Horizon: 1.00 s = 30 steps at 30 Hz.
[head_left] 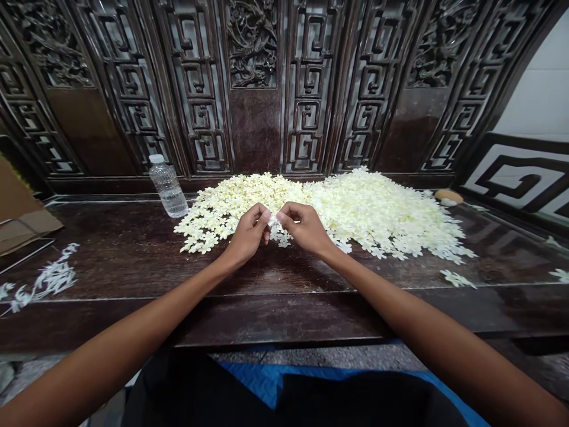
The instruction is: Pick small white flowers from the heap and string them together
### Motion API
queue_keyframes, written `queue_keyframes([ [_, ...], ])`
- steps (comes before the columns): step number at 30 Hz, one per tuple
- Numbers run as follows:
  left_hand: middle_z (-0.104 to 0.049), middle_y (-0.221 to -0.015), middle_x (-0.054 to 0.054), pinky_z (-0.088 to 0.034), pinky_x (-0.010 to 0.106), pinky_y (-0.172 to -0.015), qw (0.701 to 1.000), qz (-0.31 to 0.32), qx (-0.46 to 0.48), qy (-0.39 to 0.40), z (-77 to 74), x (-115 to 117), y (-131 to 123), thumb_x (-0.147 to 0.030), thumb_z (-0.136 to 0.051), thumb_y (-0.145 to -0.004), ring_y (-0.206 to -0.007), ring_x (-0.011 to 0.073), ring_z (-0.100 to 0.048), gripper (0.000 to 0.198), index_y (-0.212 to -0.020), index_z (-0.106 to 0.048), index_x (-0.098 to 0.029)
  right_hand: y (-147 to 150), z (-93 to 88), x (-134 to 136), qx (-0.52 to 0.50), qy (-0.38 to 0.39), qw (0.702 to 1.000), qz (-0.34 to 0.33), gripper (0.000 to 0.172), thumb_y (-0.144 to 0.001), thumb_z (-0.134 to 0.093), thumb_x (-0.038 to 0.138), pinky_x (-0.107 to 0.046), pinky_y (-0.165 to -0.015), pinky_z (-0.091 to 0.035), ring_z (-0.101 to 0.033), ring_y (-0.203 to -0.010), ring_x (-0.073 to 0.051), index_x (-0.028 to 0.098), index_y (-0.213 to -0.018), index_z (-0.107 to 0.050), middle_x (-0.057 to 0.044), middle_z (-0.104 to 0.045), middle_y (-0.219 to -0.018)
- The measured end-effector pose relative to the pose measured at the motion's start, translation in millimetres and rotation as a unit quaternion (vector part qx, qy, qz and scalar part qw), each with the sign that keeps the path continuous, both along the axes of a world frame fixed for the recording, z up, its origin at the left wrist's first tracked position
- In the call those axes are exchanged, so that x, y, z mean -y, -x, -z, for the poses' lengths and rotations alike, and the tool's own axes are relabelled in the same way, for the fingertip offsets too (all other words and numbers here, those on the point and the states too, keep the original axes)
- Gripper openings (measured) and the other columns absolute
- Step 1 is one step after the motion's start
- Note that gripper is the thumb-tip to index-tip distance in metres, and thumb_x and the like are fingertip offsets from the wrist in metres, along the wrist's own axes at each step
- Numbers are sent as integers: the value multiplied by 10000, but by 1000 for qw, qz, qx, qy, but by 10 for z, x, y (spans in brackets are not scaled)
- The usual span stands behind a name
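Note:
My left hand [250, 233] and my right hand [306, 226] meet over the front edge of a wide heap of small pale flowers [382, 210]. Thumb and forefinger of each are pinched together on a small white flower [272, 220], mostly hidden by the fingertips. The flowers on the left of the heap look yellower, those on the right whiter. A few white flowers [281, 237] lie just below my fingers on the dark wooden bench [275, 274].
A clear water bottle [169, 188] stands left of the heap. White strips [51, 277] lie at the far left, near a cardboard box [26, 207]. A rounded tan object [448, 197] and a flower cluster [457, 279] are at right. A carved wooden backrest [255, 127] rises behind.

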<state>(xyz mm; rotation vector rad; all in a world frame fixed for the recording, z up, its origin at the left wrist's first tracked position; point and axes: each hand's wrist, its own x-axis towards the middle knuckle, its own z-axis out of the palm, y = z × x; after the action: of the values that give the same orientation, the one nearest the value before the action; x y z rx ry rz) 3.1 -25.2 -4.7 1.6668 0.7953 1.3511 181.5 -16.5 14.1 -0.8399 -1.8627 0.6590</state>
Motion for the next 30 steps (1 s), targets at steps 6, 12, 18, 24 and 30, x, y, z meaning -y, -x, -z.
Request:
queue_keyframes([
  [6,-497,-671,-40,-456,240,-552,1000,10,18,8,23,-21,18,-623,-625,-953,-542,101,-521,452,-842,-497,-204,27,17,13,-27,31,999,-23,588,-883,-605,763,-289,-622,-361,-467,-628,-145,196,-732,-565,14,-521,-629],
  [12,-494,-653,-44,-464,242,-557,1000,14,18,14,7,0,19,-643,-618,-949,-537,104,-526,464,-854,-487,-208,30,14,35,-40,44,998,-30,576,-890,-606,756,-289,-606,-368,-468,-625,-149,200,-742,-569,7,-525,-634],
  [18,-500,-637,-48,-460,241,-566,1000,12,20,12,-3,9,19,-594,-616,-973,-533,103,-522,428,-848,-478,-208,48,15,54,-45,42,998,-30,566,-892,-616,745,-289,-619,-370,-474,-639,-150,197,-760,-579,6,-531,-660],
  [24,-496,-629,-53,-452,244,-549,999,7,33,15,15,-19,13,-598,-642,-953,-514,107,-523,432,-842,-479,-213,65,28,62,-28,35,999,-12,572,-896,-604,751,-291,-632,-366,-465,-645,-149,195,-763,-581,11,-523,-665],
  [30,-492,-665,-46,-460,245,-540,999,0,48,25,22,-27,15,-606,-674,-924,-518,101,-514,453,-826,-472,-212,68,38,55,-12,21,1000,-9,575,-911,-579,753,-291,-641,-367,-488,-658,-151,196,-765,-585,8,-549,-680],
])
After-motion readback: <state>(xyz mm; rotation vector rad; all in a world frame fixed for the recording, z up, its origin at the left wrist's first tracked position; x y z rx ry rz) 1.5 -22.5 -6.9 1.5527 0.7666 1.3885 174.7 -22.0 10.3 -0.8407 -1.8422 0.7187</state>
